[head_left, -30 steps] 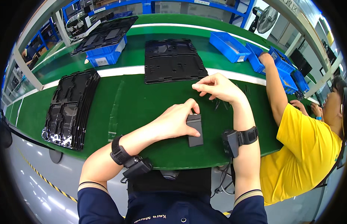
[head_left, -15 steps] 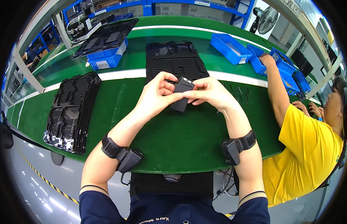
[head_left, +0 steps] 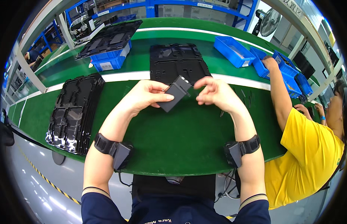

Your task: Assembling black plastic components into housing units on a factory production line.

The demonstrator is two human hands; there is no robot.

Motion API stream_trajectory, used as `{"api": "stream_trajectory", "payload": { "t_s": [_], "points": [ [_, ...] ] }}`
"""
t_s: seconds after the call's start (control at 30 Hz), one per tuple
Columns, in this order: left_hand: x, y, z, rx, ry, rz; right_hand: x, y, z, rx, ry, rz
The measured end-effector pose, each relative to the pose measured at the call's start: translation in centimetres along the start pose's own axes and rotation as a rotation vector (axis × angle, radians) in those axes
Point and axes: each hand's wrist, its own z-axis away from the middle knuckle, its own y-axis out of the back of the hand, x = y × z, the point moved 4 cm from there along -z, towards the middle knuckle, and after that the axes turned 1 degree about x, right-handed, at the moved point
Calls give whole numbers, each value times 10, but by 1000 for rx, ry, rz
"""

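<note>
My left hand (head_left: pixel 143 98) pinches a flat black rectangular case (head_left: pixel 172 98) between thumb and fingers. The case is tilted above the green work surface, its upper end showing small silvery spots and a thin dark piece jutting from its right side. A short gap to the right of it, my right hand (head_left: pixel 219 96) hovers with its fingers apart and slightly blurred; I see nothing in them. Behind both hands lies a black moulded tray (head_left: pixel 177 61). Several thin dark strips (head_left: pixel 249 99) are scattered on the green surface beyond my right hand.
At left stands a stack of black trays (head_left: pixel 74 112). More black trays (head_left: pixel 113 39) rest on blue bins (head_left: pixel 108 61) at the back left. Several blue bins (head_left: pixel 233 52) line the far right, where a person in a yellow shirt (head_left: pixel 306 153) reaches into one.
My right hand has let go of the black case and drawn away to the right. The case, held by my left hand alone, has moved slightly left and tilted, top to the right.
</note>
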Motion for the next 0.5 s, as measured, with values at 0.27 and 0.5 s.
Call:
{"api": "stream_trajectory", "payload": {
  "t_s": [0.27,0.5],
  "points": [
    [-12,21,7,41,37,15,-1,-20,3,135,268,742],
    [-13,26,9,153,-47,44,-23,-61,3,224,226,800]
  ]
}}
